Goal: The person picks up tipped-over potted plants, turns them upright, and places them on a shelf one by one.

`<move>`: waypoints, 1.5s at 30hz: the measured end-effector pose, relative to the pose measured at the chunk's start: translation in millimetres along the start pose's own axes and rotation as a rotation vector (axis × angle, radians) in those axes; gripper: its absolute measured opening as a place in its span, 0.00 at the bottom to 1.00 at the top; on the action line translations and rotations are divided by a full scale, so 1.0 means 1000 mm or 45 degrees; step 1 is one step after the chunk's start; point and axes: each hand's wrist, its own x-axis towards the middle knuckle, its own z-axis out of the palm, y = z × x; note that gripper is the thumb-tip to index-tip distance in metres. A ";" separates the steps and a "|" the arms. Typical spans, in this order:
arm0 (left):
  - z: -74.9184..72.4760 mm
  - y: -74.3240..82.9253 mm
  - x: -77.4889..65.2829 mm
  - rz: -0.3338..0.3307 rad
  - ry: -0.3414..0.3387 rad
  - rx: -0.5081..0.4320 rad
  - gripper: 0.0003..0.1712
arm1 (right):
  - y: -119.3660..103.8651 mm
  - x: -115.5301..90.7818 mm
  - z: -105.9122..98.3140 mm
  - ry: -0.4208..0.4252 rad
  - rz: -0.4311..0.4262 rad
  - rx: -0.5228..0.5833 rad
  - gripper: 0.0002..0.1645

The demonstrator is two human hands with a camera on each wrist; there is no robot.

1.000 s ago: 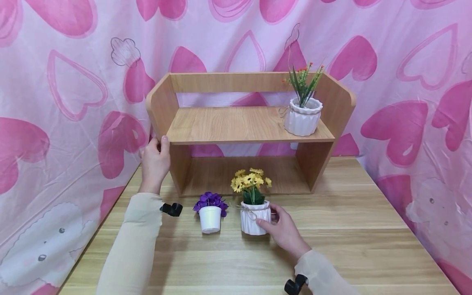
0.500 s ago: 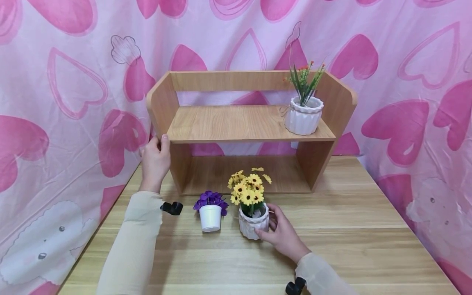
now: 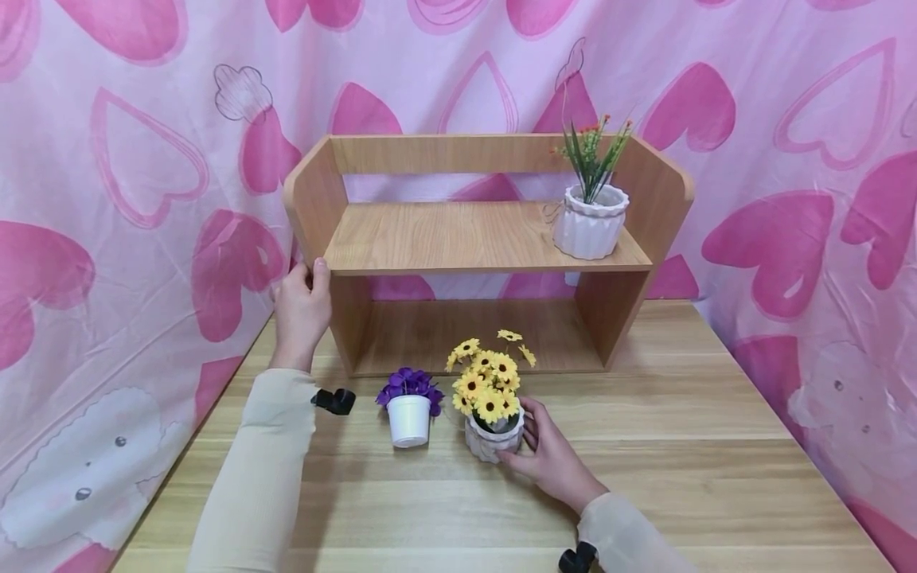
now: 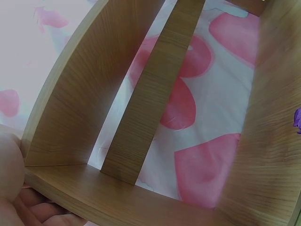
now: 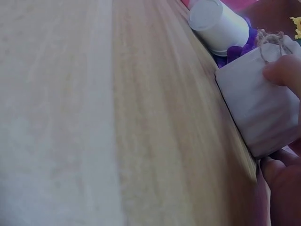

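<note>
Left hand (image 3: 301, 306) raised, gripping; right hand (image 3: 548, 454) low, curled.

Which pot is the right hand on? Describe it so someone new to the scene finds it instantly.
Start at the wooden shelf unit on the table; two small pots stand in front of it. The right hand grips the ribbed white pot with yellow flowers, tilted toward the camera. Its neighbour, the smooth white pot with purple flowers, stands upright to its left.

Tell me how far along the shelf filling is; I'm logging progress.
Done: the white ribbed pot of green grass stands on the wooden shelf unit. In hand: the right hand grips the tilted white pot of yellow flowers; the left hand holds the shelf's side. Left: the small white pot of purple flowers, on the table.
</note>
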 end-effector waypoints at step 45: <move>0.000 -0.001 0.002 0.022 0.024 0.004 0.36 | -0.001 0.006 0.027 0.228 -0.010 -0.062 0.56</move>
